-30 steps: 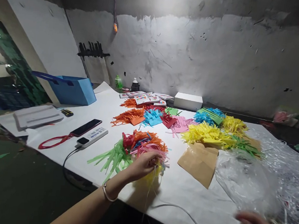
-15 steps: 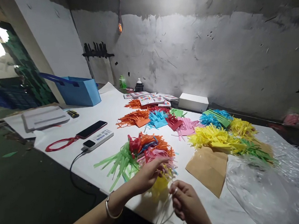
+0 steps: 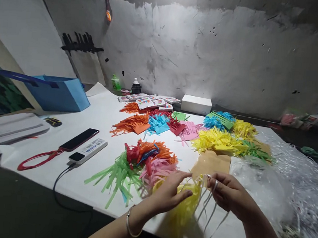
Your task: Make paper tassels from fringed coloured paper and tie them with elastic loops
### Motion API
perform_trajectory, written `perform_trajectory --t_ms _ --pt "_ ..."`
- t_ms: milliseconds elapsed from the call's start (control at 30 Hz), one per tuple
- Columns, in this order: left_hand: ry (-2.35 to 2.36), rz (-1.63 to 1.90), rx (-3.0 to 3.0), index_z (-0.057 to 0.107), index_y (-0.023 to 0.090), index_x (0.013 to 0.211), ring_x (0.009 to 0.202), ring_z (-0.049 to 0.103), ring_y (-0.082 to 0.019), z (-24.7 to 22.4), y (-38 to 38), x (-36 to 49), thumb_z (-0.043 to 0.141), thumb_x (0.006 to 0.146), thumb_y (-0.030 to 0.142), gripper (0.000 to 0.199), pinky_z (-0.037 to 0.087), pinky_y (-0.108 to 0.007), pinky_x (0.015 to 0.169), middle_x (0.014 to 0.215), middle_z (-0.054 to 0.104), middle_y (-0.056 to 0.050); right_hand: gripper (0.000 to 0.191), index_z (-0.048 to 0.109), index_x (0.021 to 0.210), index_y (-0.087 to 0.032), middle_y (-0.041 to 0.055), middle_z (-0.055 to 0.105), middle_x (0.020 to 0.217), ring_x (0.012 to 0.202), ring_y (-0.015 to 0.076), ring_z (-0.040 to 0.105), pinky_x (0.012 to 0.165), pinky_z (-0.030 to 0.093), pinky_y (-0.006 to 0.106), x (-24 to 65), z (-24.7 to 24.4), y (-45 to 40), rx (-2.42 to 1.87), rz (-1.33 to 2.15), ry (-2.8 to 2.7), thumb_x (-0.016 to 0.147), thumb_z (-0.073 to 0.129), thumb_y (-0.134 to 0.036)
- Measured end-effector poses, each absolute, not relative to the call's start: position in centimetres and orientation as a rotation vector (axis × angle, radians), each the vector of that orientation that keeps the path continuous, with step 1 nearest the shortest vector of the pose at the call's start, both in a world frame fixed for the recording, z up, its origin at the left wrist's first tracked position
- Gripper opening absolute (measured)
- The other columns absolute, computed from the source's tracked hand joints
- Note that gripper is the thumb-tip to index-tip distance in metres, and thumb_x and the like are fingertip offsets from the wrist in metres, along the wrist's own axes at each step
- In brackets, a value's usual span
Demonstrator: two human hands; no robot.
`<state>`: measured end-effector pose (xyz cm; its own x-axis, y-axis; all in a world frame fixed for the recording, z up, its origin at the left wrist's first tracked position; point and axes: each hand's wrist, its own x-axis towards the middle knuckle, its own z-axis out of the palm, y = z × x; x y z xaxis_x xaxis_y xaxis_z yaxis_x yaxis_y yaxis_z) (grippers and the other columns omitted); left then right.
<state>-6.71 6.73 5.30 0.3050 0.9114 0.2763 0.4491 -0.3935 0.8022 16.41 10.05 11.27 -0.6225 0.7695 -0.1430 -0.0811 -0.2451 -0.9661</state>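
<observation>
My right hand [image 3: 226, 192] pinches a pale string [image 3: 210, 218] whose thin strands hang down over the table's front edge. At its fingertips the string meets the top of a yellow paper tassel [image 3: 182, 209], which hangs down below. My left hand [image 3: 171, 193] is open beside that tassel, with its index finger and thumb stretched toward the right hand. Just behind it lie bunched tassels: a pink one [image 3: 157, 170], a light green one [image 3: 117, 176], a red one [image 3: 132, 155] and an orange one [image 3: 166, 150].
Behind lie orange fringe [image 3: 129, 124], blue fringe [image 3: 158, 123] and yellow fringe [image 3: 218, 140]. A brown paper sheet [image 3: 213, 163] and clear plastic [image 3: 263, 189] are at right. A phone [image 3: 79, 139], a power bank [image 3: 89, 151] and a blue bag [image 3: 59, 94] stand left; a white box [image 3: 195, 104] is at the back.
My right hand has lifted and moved right with the string, drawing up the yellow tassel. My left hand has moved off the bunch, fingers more spread. The view has turned slightly right.
</observation>
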Motion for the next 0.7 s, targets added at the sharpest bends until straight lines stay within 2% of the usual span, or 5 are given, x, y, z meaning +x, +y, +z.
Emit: perform_trajectory --t_ms 200,367,533,600,700 --pt "1.157 0.92 1.95 0.069 0.017 0.105 0.089 0.068 -0.023 6.2 8.8 -3.5 0.057 0.091 0.025 0.02 0.051 -0.031 0.081 0.096 0.075 -0.007 0.041 0.061 0.074 -0.019 -0.0073 0.045 0.055 0.039 0.0023 0.028 0.037 0.026 0.015 20.7 12.2 10.2 -0.793 1.834 -1.226 0.071 0.086 -0.051" --pt "1.064 0.753 2.028 0.067 0.021 0.117 0.089 0.066 -0.021 8.1 8.6 -6.3 0.063 0.089 0.028 0.03 0.048 -0.028 0.08 0.104 0.074 -0.006 0.035 0.062 0.075 -0.02 -0.0086 0.045 0.06 0.04 0.0001 0.017 0.036 0.028 0.012 25.8 12.3 11.8 -0.755 1.508 -0.945 0.064 0.09 -0.037" --pt "1.108 0.627 2.053 0.068 0.021 0.113 0.079 0.061 -0.019 9.5 8.4 -7.4 0.061 0.088 0.028 0.027 0.044 -0.026 0.069 0.094 0.072 -0.005 0.031 0.059 0.073 -0.02 -0.012 0.028 0.05 0.041 0.0029 0.011 0.032 0.021 0.011 26.4 11.6 12.8 -0.777 1.521 -0.979 0.071 0.084 -0.039" --pt "1.166 0.62 2.038 0.069 0.019 0.101 0.075 0.058 -0.019 9.5 8.5 -7.1 0.059 0.089 0.027 0.018 0.041 -0.027 0.067 0.086 0.068 -0.004 0.033 0.059 0.073 -0.02 -0.0121 0.026 0.049 0.04 0.0031 0.013 0.033 0.023 0.013 26.1 11.2 12.6 -0.787 1.542 -1.004 0.072 0.083 -0.042" --pt "1.217 0.628 1.982 0.069 0.018 0.093 0.077 0.057 -0.021 9.3 8.6 -6.9 0.06 0.088 0.031 0.016 0.043 -0.03 0.072 0.084 0.067 -0.004 0.035 0.061 0.074 -0.019 -0.0085 0.038 0.053 0.04 0.0038 0.024 0.036 0.028 0.017 26.2 10.8 12.0 -0.803 1.544 -1.02 0.07 0.085 -0.045"
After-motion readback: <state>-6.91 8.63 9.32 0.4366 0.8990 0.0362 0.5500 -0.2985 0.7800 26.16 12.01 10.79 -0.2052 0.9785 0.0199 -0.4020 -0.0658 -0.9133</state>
